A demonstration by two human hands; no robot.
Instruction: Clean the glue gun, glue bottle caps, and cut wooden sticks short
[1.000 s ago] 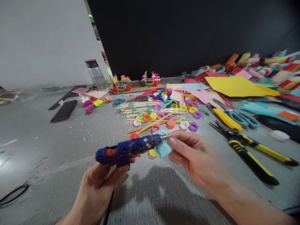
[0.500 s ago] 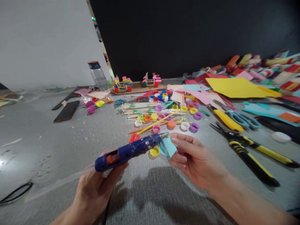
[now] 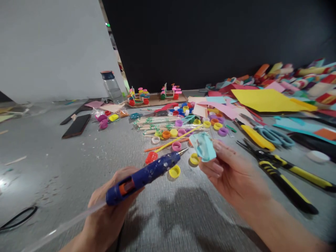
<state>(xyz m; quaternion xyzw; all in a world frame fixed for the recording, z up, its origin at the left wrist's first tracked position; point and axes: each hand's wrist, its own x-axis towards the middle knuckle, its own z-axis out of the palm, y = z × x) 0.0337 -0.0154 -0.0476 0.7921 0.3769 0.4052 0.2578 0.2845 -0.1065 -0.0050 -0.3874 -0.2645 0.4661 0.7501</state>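
Left of the blue glue gun [image 3: 147, 175], the grey surface [image 3: 86, 161] is mostly open. Beyond it, caps [image 3: 173, 133] and sticks [image 3: 157, 120] crowd passage; far right of it, pliers [image 3: 262, 155] obstruct.

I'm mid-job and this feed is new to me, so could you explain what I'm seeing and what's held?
There's no machine: a person works bare-handed, seen through one camera worn on their head, looking forward and down. The left hand grips a glue gun, with a clear stick trailing from its back. The right hand pinches a blue piece. On the grey table lie caps, pliers, scissors and yellow paper; a bottle stands behind.
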